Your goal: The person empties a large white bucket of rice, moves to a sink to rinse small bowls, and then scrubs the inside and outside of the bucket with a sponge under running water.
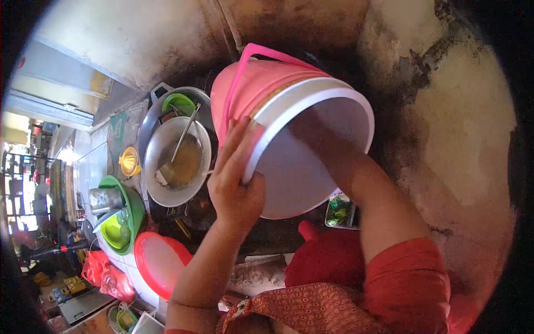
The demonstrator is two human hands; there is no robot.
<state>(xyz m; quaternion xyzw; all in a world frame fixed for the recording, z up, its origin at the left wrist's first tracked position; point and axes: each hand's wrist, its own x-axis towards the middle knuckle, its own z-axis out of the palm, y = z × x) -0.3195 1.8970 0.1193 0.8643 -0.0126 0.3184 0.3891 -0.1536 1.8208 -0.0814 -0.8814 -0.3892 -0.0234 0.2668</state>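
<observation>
A pink insulated bucket (pixel 246 89) with a bright pink handle (pixel 275 50) is tilted, its white rim (pixel 367 104) and mouth facing me. My left hand (pixel 238 179) grips the near left side of the rim, thumb on the inner edge and fingers along the outer wall. My right forearm reaches into the mouth from the right. Deep inside, my right hand (pixel 306 127) is dark and blurred, so its fingers and anything in them cannot be made out. The shaded white inner wall (pixel 288 179) shows below it.
Left of the bucket, a wok (pixel 200 183) with brownish liquid and a long-handled turner (pixel 185 133) sits by a large metal pot (pixel 150 125). A yellow citrus juicer (pixel 129 161), a green basin (pixel 135 208) of dishes and a red-rimmed lid (pixel 160 259) stand nearby. A stained wall (pixel 454 146) rises at right.
</observation>
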